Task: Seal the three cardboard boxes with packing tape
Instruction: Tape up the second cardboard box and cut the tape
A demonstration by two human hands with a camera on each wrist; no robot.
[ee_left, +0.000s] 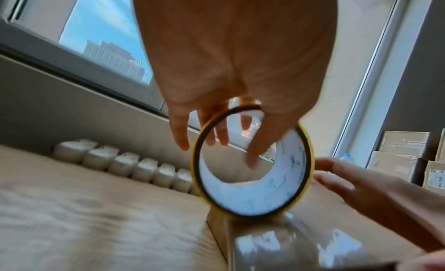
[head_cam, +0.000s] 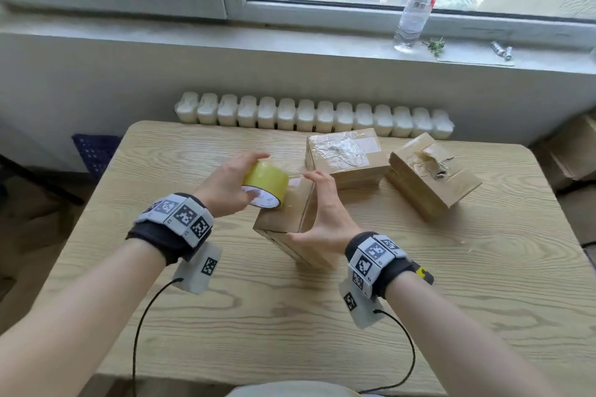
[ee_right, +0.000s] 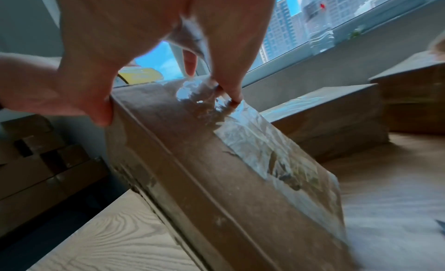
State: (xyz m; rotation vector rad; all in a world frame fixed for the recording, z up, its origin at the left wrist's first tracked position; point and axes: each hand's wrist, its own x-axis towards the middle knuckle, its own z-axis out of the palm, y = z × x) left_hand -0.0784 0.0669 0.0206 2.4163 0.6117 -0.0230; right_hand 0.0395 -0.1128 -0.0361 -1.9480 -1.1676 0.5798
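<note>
My left hand (head_cam: 254, 176) grips a yellow roll of packing tape (head_cam: 271, 177), thumb inside the white core (ee_left: 253, 197) and fingers over the outside. The roll sits at the top of the nearest cardboard box (head_cam: 283, 219), which stands tilted on the table. Glossy clear tape (ee_left: 277, 242) runs from the roll down the box face. My right hand (head_cam: 301, 206) holds this box (ee_right: 216, 179), thumb on its near edge and fingertips (ee_right: 236, 99) pressing the tape. Two more boxes lie behind, one (head_cam: 346, 158) with crinkled clear tape, another (head_cam: 432, 177) with torn tape.
The wooden table (head_cam: 419, 284) has bare surface in front and to the left. A white radiator (head_cam: 306, 116) runs behind it under a windowsill holding a plastic bottle (head_cam: 416, 0). A blue crate (head_cam: 93, 151) stands on the floor at left, stacked cartons (head_cam: 574, 151) at right.
</note>
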